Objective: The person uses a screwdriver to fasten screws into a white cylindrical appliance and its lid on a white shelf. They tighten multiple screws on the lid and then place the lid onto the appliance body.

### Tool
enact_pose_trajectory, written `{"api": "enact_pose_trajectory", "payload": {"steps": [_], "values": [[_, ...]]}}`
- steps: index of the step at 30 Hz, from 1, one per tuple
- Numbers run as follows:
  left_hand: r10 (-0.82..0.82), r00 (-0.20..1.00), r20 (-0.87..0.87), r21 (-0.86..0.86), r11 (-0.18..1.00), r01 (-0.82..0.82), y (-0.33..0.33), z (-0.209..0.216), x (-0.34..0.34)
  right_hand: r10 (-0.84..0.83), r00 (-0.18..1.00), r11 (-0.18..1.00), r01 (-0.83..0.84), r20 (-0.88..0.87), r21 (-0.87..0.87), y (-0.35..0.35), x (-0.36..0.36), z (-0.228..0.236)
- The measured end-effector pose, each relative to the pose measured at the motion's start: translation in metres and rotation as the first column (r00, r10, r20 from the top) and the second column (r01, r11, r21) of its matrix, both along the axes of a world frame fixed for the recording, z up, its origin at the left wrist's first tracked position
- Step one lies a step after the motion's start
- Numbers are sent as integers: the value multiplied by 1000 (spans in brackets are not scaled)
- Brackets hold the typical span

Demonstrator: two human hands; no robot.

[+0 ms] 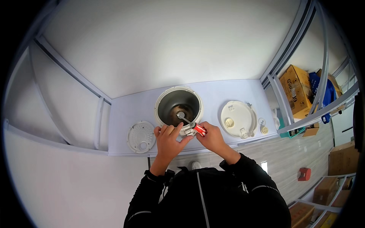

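Observation:
A round white rice cooker body with a dark grey inside stands on the white table, its bottom stained brown. My left hand grips its near rim, the fingers over the edge and the thumb toward the white hinge part. In my closed right hand is a screwdriver with a red and white handle. Its metal shaft slants up and left across the cooker's opening. Where the tip ends against the cooker's inside I cannot tell exactly.
Left of the cooker lies a white perforated round plate. A white round lid rests to the right, beside small round parts. Metal frame posts flank the table. Cardboard boxes and a red stool stand farther right.

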State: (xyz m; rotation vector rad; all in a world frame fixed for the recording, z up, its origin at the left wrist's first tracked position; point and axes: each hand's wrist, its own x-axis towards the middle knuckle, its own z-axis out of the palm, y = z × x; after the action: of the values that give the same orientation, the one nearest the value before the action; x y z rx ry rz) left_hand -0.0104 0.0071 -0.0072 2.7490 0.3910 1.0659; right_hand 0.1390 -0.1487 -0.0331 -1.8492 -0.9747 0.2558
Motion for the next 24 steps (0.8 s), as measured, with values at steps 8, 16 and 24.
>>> {"api": "enact_pose_trajectory", "payload": {"steps": [8,16,24], "values": [[6,1000,10,-10,1000,-6,-1,0,1,-7,998,1000,7,-69,-1,-1,1,0],[-14,1000,-1,-39,999,14,-1,1,1,19,996,999,-17,-82,31,-1,4,1],[-3,1000,27,-63,998,5,-3,2,4,36,999,992,-32,-24,125,0,6,-1]]}}
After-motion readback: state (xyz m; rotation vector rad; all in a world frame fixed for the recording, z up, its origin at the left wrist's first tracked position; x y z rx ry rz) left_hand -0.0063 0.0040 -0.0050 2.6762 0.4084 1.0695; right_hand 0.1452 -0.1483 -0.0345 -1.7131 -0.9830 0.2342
